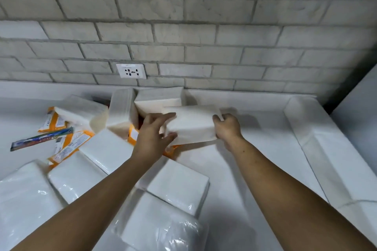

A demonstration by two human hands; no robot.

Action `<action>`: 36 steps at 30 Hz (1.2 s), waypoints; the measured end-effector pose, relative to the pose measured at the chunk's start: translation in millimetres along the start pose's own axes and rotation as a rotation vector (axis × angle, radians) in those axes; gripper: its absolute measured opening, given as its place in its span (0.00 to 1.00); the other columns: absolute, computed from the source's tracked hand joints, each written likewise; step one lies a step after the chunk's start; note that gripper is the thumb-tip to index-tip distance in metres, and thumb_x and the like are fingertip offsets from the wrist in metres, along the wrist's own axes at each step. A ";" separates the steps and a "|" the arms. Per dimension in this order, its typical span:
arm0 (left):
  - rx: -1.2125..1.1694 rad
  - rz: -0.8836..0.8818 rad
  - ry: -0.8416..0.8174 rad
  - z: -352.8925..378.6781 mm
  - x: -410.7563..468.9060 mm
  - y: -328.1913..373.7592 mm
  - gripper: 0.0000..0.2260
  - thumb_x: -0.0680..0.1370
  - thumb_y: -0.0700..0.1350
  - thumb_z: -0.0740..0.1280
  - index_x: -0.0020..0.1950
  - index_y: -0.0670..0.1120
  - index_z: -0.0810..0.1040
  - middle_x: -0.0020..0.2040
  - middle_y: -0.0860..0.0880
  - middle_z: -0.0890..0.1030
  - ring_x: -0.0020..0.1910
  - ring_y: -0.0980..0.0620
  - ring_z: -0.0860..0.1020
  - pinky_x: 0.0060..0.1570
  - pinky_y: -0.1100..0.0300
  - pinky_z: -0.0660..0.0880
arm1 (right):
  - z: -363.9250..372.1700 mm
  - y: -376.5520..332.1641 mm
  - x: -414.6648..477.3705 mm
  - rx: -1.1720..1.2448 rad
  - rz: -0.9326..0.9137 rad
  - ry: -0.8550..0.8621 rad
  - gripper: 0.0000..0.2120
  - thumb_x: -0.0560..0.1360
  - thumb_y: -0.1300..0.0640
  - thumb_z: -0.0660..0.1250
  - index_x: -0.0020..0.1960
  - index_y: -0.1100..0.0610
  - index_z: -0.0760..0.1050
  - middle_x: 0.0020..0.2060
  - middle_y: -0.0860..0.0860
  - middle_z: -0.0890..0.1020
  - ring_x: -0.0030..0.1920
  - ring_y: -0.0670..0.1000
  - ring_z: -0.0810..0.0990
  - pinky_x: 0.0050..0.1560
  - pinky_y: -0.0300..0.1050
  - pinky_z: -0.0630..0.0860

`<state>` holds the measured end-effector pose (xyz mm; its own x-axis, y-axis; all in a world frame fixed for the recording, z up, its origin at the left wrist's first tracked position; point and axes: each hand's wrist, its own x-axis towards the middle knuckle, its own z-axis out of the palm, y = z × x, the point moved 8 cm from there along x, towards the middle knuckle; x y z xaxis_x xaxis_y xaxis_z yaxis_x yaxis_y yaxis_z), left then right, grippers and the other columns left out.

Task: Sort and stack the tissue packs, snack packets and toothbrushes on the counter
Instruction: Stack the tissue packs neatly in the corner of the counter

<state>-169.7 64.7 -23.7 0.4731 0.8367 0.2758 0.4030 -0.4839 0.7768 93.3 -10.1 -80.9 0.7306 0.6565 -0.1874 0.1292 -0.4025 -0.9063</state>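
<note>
"So, what are the hands on right now?"

"Both are on one tissue pack [193, 124], a little blurred, up above the white counter [269, 128] with its shadow beneath it. The left hand [154, 136] grips the pack's left end, fingers spread along the top edge and thumb underneath. The right hand [227, 126] has its fingers curled round the right end."

"Where is that pack compared with the others?"

"At the right edge of the heap, with bare counter to its right. Just behind it, near the wall, are two more: an upright pack [122, 112] standing on its side and a tilted pack [159, 99] next to it."

"And the heap itself?"

"Mostly more tissue packs [177, 183] in shiny clear wrap, lying jumbled at all angles to the left and close to the person. Orange snack packets [67, 146] poke out between them, and the corner of one shows under the near edge of the held pack. A toothbrush [40, 138] in a long blue packet lies slanted across the orange ones at the far left."

"Anything else in sight?"

"A wall socket [131, 70] sits low in the grey brick wall [204, 26], right behind the heap. A raised white ledge [326, 149] runs along the right side of the counter."
</note>
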 end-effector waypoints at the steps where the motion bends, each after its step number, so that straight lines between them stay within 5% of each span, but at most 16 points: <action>1: 0.032 0.025 -0.014 8.1 -1.4 5.4 0.25 0.74 0.43 0.79 0.68 0.58 0.80 0.62 0.51 0.72 0.59 0.61 0.72 0.60 0.62 0.78 | -11.0 7.3 -3.1 0.002 0.015 0.017 0.26 0.70 0.41 0.64 0.57 0.60 0.80 0.51 0.57 0.84 0.44 0.60 0.83 0.49 0.55 0.82; 4: 0.097 0.084 -0.074 31.8 -3.0 18.9 0.21 0.75 0.46 0.78 0.68 0.56 0.81 0.60 0.50 0.73 0.58 0.56 0.74 0.59 0.70 0.72 | -43.8 27.8 -11.2 -0.011 0.061 0.083 0.31 0.65 0.38 0.61 0.56 0.60 0.79 0.48 0.54 0.82 0.44 0.56 0.79 0.53 0.55 0.81; 7: 0.128 0.089 -0.130 56.1 0.6 27.9 0.21 0.77 0.52 0.75 0.70 0.57 0.79 0.60 0.50 0.76 0.53 0.53 0.79 0.57 0.58 0.75 | -75.6 31.0 -29.0 -0.027 0.083 0.142 0.22 0.67 0.40 0.60 0.50 0.56 0.77 0.50 0.54 0.80 0.47 0.56 0.80 0.52 0.48 0.77; 10: 0.073 0.034 -0.153 82.2 5.8 41.9 0.22 0.79 0.54 0.73 0.72 0.54 0.75 0.64 0.48 0.79 0.53 0.51 0.82 0.55 0.55 0.77 | -109.2 41.2 -45.9 -0.047 0.119 0.172 0.26 0.74 0.43 0.63 0.68 0.53 0.75 0.66 0.54 0.73 0.60 0.58 0.79 0.62 0.51 0.77; 12: 0.031 -0.031 -0.147 98.4 10.2 47.8 0.25 0.78 0.52 0.73 0.73 0.50 0.73 0.66 0.47 0.79 0.59 0.49 0.80 0.57 0.58 0.74 | -122.9 50.2 -54.5 -0.126 0.134 0.106 0.28 0.74 0.44 0.63 0.73 0.47 0.68 0.66 0.53 0.68 0.62 0.58 0.77 0.63 0.53 0.76; 15: -0.007 -0.075 -0.242 130.9 12.7 57.3 0.36 0.73 0.55 0.79 0.76 0.49 0.69 0.66 0.48 0.78 0.63 0.49 0.78 0.60 0.59 0.73 | -137.9 62.6 -65.8 -0.290 0.133 -0.025 0.26 0.73 0.45 0.65 0.71 0.42 0.68 0.62 0.51 0.64 0.58 0.56 0.78 0.61 0.52 0.77; 20: 0.167 0.063 -0.539 188.6 6.5 79.7 0.56 0.63 0.57 0.85 0.83 0.52 0.56 0.78 0.47 0.67 0.74 0.46 0.68 0.70 0.57 0.66 | -172.0 89.5 -64.5 -0.475 0.182 -0.042 0.29 0.74 0.39 0.68 0.71 0.49 0.69 0.62 0.54 0.64 0.42 0.57 0.83 0.51 0.52 0.83; 23: 0.273 0.110 -0.567 211.9 2.7 86.6 0.53 0.68 0.57 0.82 0.84 0.51 0.53 0.79 0.46 0.65 0.75 0.45 0.67 0.71 0.55 0.65 | -182.0 95.3 -63.1 -0.731 0.159 -0.057 0.31 0.78 0.37 0.64 0.73 0.55 0.68 0.67 0.58 0.63 0.53 0.61 0.80 0.56 0.50 0.78; 26: 0.240 -0.055 -0.421 217.3 3.9 79.5 0.47 0.71 0.59 0.79 0.82 0.50 0.58 0.75 0.42 0.67 0.71 0.40 0.71 0.71 0.48 0.69 | -185.9 75.4 -63.5 -0.993 -0.113 0.062 0.28 0.80 0.40 0.62 0.73 0.56 0.67 0.69 0.58 0.63 0.65 0.63 0.68 0.59 0.54 0.72; 30: 0.190 -0.309 -0.355 233.9 -8.6 74.1 0.29 0.77 0.60 0.72 0.68 0.45 0.65 0.65 0.40 0.73 0.54 0.36 0.81 0.58 0.43 0.79 | -166.9 59.4 -67.7 -0.948 -0.526 -0.087 0.24 0.80 0.50 0.64 0.75 0.46 0.68 0.71 0.51 0.66 0.67 0.58 0.66 0.60 0.53 0.73; 32: -0.041 -0.458 -0.449 253.2 -21.5 80.8 0.23 0.79 0.58 0.69 0.64 0.45 0.65 0.58 0.42 0.79 0.48 0.39 0.84 0.47 0.42 0.84 | -160.8 65.4 -64.4 -0.942 -0.549 -0.157 0.21 0.81 0.53 0.62 0.74 0.46 0.70 0.73 0.51 0.66 0.68 0.59 0.66 0.59 0.53 0.74; 36: -0.307 -0.548 -0.561 282.9 -36.7 100.6 0.31 0.76 0.58 0.73 0.72 0.53 0.62 0.55 0.48 0.82 0.50 0.48 0.83 0.42 0.50 0.85 | -174.0 75.3 -46.7 -0.867 -0.510 -0.117 0.20 0.83 0.54 0.61 0.75 0.49 0.71 0.72 0.54 0.68 0.67 0.61 0.66 0.64 0.56 0.73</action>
<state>75.0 -87.2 -115.8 0.6246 0.6421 -0.4446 0.4965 0.1130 0.8607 185.5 -182.0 -74.4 0.3883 0.9191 0.0669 0.8838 -0.3509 -0.3096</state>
